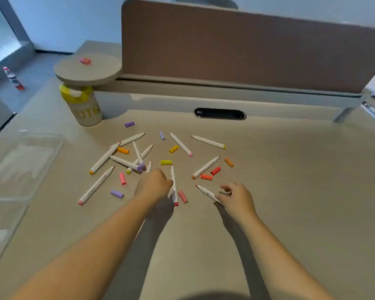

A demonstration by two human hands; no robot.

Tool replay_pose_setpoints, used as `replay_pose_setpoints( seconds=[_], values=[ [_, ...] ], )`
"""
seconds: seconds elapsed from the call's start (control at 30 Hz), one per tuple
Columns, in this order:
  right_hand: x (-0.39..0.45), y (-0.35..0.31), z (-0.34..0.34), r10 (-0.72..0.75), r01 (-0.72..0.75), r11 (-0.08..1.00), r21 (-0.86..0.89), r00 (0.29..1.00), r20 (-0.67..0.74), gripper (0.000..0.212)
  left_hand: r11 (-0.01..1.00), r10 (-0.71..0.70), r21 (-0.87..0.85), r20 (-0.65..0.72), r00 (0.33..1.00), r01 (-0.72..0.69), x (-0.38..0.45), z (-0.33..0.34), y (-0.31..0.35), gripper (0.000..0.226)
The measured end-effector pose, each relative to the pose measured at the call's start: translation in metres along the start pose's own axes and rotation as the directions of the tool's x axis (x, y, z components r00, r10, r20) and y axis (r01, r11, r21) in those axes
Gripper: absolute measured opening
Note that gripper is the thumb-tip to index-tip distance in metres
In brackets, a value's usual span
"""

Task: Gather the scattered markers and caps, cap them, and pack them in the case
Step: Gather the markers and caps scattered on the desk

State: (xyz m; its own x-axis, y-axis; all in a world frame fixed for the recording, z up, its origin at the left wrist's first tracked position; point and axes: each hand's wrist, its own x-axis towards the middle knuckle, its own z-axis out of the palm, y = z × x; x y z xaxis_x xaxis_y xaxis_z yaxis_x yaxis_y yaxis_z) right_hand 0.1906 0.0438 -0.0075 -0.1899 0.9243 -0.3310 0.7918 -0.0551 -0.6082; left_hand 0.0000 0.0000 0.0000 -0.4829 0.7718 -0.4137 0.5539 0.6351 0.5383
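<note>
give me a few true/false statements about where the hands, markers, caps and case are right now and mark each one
1. Each hand holds a marker. True: the left hand grips a marker with a red end, and the right hand holds a red-tipped marker.
2. The clear case already holds several markers. False: no markers show in it.
3. All the caps are on their markers. False: loose caps lie on the desk, such as the yellow cap and the purple cap.
4. A yellow-lidded bottle stands beyond the scattered markers. True.
5. The case lies right of the markers. False: it lies on the left.
</note>
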Motion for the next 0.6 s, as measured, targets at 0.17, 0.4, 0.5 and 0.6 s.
replay_pose_setpoints(
  seconds=[0.17,0.4,0.5,0.6],
  values=[
    [0.020,0.017,0.014,-0.083,0.098,0.968,-0.232,0.994,0.077,0.025,0.988,-0.125,0.089,-0.010,0.992,0.125,0.017,0.032,0.009,0.033],
    [0.028,0.018,-0.001,-0.070,0.077,0.994,-0.081,0.994,0.087,0.014,0.965,-0.161,0.202,-0.042,0.986,0.166,0.031,0.038,0.016,0.026],
    [0.032,0.007,-0.010,-0.010,0.004,0.993,0.115,0.999,0.053,0.015,0.964,-0.161,0.208,-0.025,0.987,0.162,0.029,0.033,0.020,0.021],
    [0.041,-0.013,-0.014,0.022,-0.022,0.982,0.189,1.000,-0.001,0.020,0.986,-0.154,0.060,-0.010,0.988,0.155,0.028,0.025,0.028,0.016]
  ],
)
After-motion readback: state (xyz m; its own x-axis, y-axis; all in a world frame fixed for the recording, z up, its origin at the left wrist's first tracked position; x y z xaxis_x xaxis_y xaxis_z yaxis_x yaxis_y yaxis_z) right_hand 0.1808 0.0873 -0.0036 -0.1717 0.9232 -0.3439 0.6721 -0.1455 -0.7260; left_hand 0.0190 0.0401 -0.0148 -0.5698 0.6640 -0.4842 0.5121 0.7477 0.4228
